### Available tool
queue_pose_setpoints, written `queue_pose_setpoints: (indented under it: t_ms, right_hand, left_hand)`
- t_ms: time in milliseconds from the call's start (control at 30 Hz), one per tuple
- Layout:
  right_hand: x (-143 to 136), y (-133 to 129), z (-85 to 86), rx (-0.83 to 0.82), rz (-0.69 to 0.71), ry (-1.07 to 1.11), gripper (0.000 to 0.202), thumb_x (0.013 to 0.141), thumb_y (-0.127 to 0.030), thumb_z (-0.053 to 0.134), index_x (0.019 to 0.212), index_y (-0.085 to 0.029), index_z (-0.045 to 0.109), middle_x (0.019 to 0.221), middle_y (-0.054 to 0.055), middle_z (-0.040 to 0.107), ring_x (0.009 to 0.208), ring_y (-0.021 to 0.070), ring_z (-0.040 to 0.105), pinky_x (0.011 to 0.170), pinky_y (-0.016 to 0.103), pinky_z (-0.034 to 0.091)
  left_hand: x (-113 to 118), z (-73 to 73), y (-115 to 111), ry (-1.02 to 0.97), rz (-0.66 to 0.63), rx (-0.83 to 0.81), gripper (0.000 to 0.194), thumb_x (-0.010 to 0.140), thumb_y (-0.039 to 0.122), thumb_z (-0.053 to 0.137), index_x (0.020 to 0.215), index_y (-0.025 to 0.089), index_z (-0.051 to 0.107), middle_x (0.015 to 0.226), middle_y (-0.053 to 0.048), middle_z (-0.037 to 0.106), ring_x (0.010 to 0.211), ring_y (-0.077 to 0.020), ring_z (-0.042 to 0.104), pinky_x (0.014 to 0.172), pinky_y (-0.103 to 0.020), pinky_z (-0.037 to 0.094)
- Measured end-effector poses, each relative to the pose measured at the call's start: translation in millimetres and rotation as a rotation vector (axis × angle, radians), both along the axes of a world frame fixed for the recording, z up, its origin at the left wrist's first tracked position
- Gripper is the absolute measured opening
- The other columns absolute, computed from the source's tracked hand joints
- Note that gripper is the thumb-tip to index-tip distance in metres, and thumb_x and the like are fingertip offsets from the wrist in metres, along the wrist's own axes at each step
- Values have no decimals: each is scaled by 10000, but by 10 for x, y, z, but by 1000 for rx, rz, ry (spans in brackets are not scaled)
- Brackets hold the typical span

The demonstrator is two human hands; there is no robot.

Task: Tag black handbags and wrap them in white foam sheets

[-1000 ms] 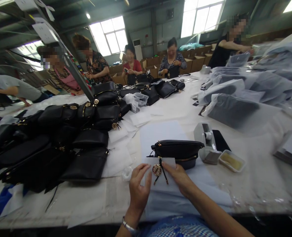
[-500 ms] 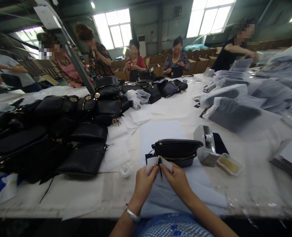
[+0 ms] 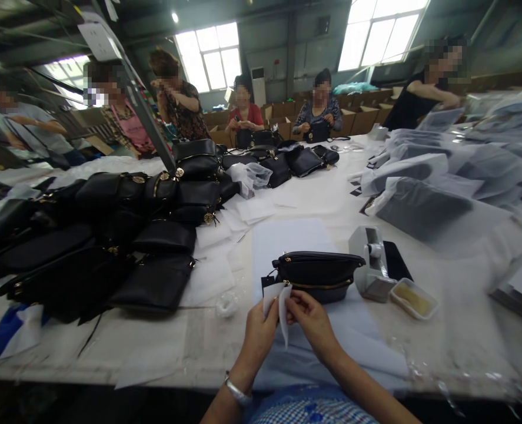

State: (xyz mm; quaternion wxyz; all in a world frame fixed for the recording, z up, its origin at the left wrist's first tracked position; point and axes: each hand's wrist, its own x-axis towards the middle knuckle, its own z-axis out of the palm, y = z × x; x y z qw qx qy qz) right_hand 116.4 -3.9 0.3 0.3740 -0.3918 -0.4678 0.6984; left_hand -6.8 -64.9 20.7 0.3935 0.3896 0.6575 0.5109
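A black handbag (image 3: 316, 271) with gold zips stands on a white sheet in front of me, a black tag (image 3: 267, 283) at its left end. Just before the bag, a small piece of white tissue paper (image 3: 283, 312) is folded around the zip pull, which it mostly hides. My left hand (image 3: 263, 324) pinches the paper's left part between thumb and fingers. On the other side, my right hand (image 3: 309, 321) has its fingers curled and closed on the paper's right edge.
Right of the bag stand a tape dispenser (image 3: 369, 265) and a plastic dish (image 3: 414, 298). Several black bags (image 3: 155, 282) are heaped at left, beside loose paper sheets (image 3: 210, 280). Bags in translucent wrapping (image 3: 419, 206) lie at right. Several people work across the table.
The paper, spread out to both sides of the zip pull before, is now folded over it and hangs down. My right hand has shifted its fingers along the paper. The view has turned slightly.
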Motion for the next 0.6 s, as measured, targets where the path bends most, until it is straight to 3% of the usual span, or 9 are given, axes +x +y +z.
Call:
queue_pose_setpoints:
  t_ms: [100,267,333,433,600]
  right_hand:
    - [-21,2,-76,75,3,-15,394,776,-476,730,1000,-159,663,685,-12,578,575,122,550,544,247,480]
    - [-26,-23,-84,156,-21,-45,402,797,-508,694,995,-161,651,696,-9,575,568,134,559,533,253,472]
    - [-10,-30,-60,170,-12,-79,427,815,-533,663,1026,-162,653,707,8,605,591,156,580,565,273,493]
    - [48,-32,-7,213,14,-150,464,861,-566,584,1075,-163,670,758,45,663,673,201,618,657,314,526]
    - [196,-15,71,321,-5,-203,483,885,-584,530,1096,-186,707,1109,97,702,1038,282,618,944,369,473]
  left_hand:
    - [-16,35,-26,-66,-60,-9,601,951,591,307,838,134,682,692,-41,648,637,-173,567,611,-266,447]
    - [-18,113,-31,56,6,37,439,868,551,565,1007,153,690,911,-58,717,889,-237,634,796,-296,475]
    - [-21,128,-36,47,3,30,449,873,551,555,1016,150,695,909,-60,725,887,-248,642,782,-304,487]
    - [-32,141,-47,-63,-39,24,503,910,564,478,1078,140,692,954,-74,736,908,-255,656,810,-331,508]
    - [-22,162,-34,-216,12,49,451,887,511,565,1078,130,710,1057,-96,739,1040,-278,649,963,-390,476]
